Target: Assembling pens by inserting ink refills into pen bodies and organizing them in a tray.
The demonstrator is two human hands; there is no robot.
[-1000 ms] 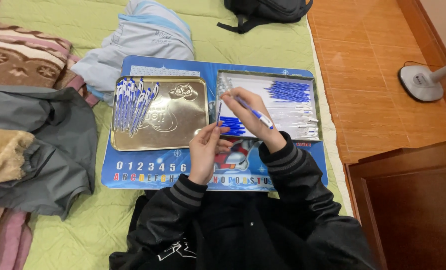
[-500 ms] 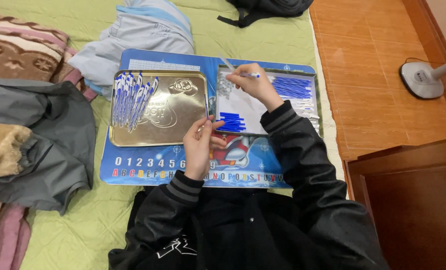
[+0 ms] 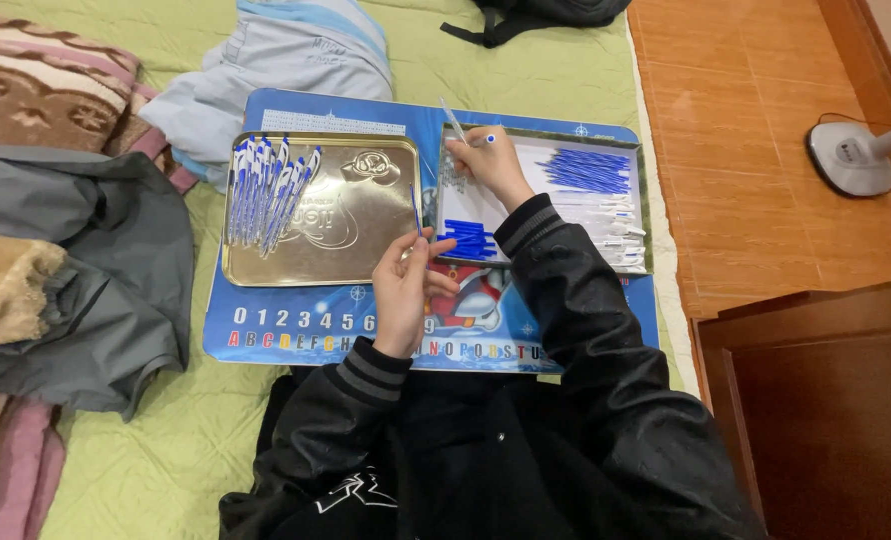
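2 hands are busy over a blue board [image 3: 296,335] printed with digits and letters, which lies on a green quilted bed cover [image 3: 176,440]. The left hand [image 3: 406,285] has its fingers pinched together on a thin blue refill [image 3: 416,212], held nearly upright at the right edge of the gold tray [image 3: 356,230]. The right hand [image 3: 488,163] reaches to 12 o'clock, fingers closed on a clear pen barrel [image 3: 455,122] at the top left corner of the white tray [image 3: 486,215].

As a judgement of progress: a row of roughly a dozen assembled blue-and-white pens [image 3: 266,185] lies at 9 o'clock on the gold tray, so a fair share looks done. Plenty remains, though. A pile of blue refills [image 3: 588,170] sits at 2 o'clock in the white tray, a smaller blue bundle [image 3: 471,240] lies between the 2 hands, and clear barrels [image 3: 621,235] are heaped at 3 o'clock. The pen in hand is not yet put together, since refill and barrel are well apart.

Around the board, a grey jacket [image 3: 76,280] lies at 9 o'clock, and a fan base [image 3: 851,155] stands on the orange floor at 3 o'clock.
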